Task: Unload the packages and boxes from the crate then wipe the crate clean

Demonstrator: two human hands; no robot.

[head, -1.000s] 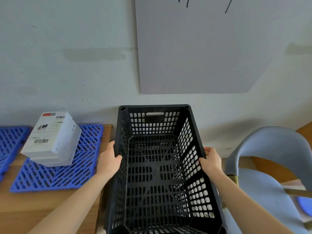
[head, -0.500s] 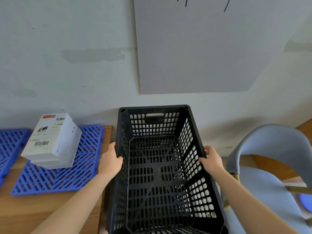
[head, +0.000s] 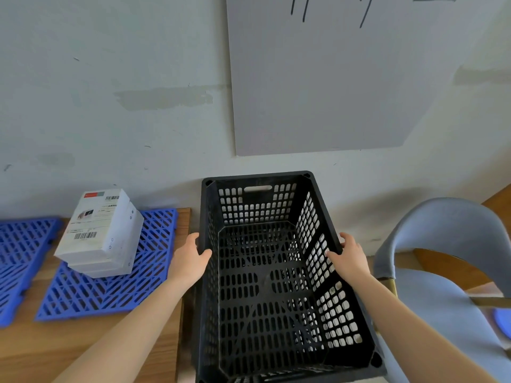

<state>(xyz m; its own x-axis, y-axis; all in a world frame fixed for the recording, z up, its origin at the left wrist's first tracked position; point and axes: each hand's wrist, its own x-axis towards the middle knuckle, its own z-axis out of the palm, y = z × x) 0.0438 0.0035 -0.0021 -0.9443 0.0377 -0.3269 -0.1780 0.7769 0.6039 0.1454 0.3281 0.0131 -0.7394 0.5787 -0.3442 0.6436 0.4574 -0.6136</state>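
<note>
A black perforated plastic crate (head: 255,178) sits in front of me, between the wooden table and a chair, with nothing inside it. My left hand (head: 190,258) grips its left rim, thumb hooked over the inside. On the opposite rim, my right hand (head: 349,257) holds on the same way. A stack of white boxes (head: 98,233) with barcode labels rests on a blue grid mat (head: 110,286) on the table to the left.
A second blue grid mat (head: 19,252) lies at the far left on the wooden table (head: 154,352). A grey-blue chair (head: 448,272) stands close on the right. The wall and a grey board (head: 331,78) are just behind the crate.
Both hands keep the same grip on the rims. The crate and the scene have dropped slightly in the view; the crate itself seems barely moved.
</note>
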